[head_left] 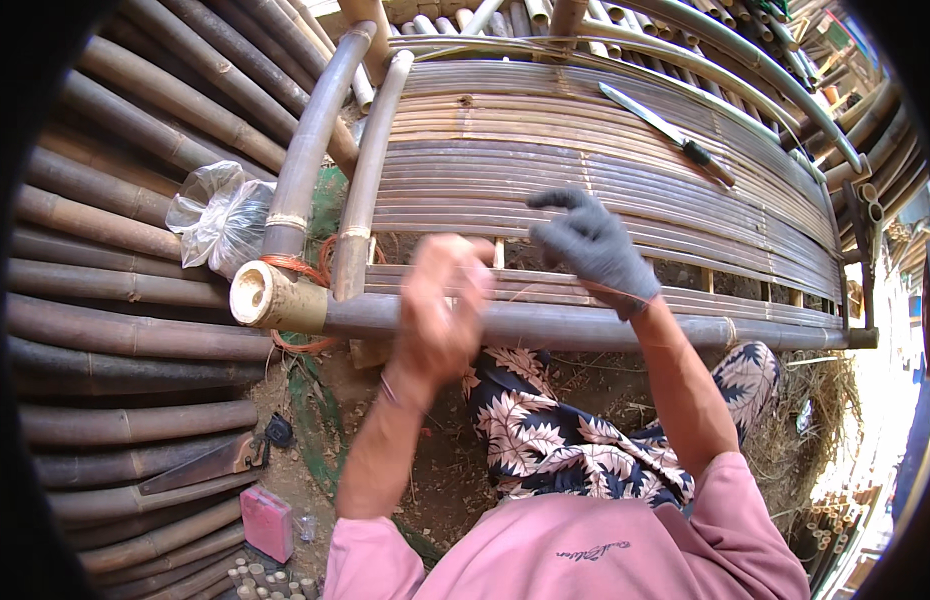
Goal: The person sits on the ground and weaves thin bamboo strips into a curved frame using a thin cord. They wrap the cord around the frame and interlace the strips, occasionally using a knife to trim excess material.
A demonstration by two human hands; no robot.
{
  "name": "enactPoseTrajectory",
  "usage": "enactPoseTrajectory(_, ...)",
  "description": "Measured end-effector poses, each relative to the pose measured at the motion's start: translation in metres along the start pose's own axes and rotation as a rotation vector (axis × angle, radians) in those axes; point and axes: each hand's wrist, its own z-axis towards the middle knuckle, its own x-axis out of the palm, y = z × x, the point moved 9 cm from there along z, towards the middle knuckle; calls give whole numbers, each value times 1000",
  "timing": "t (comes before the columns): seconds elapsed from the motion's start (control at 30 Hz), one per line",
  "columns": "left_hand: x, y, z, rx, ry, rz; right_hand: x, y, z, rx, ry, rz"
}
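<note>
Pink sleeves and patterned trousers (545, 440) fill the bottom of my view; beyond them both hands work at the front rail (545, 322) of a bamboo slat frame (605, 160). My right hand (593, 248), in a grey glove, hovers over the slats with its fingers loosely spread, and a thin orange cord (585, 290) seems to run under it along the rail. My left hand (440, 310) is bare and blurred with motion; I cannot tell whether its grip pinches the cord or is slack. I judge the cord could slip or snag on a slat edge if tension drops. A long knife (667, 130) lies loose on the curved slats, well apart from both hands, and might slide off. The plastic bag (220, 215) hides its contents, and the cord's far end is lost from sight.
</note>
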Motion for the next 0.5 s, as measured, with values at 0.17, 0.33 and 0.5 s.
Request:
enactPoseTrajectory(0.17,39,184,-30,-436,532,328,19,29,31,58,294,724)
enactPoseTrajectory(0.33,63,187,-33,-538,718,370,25,-58,14,453,563,-601)
enactPoseTrajectory(0.5,60,188,-34,-625,735,395,58,-76,-47,409,662,-718)
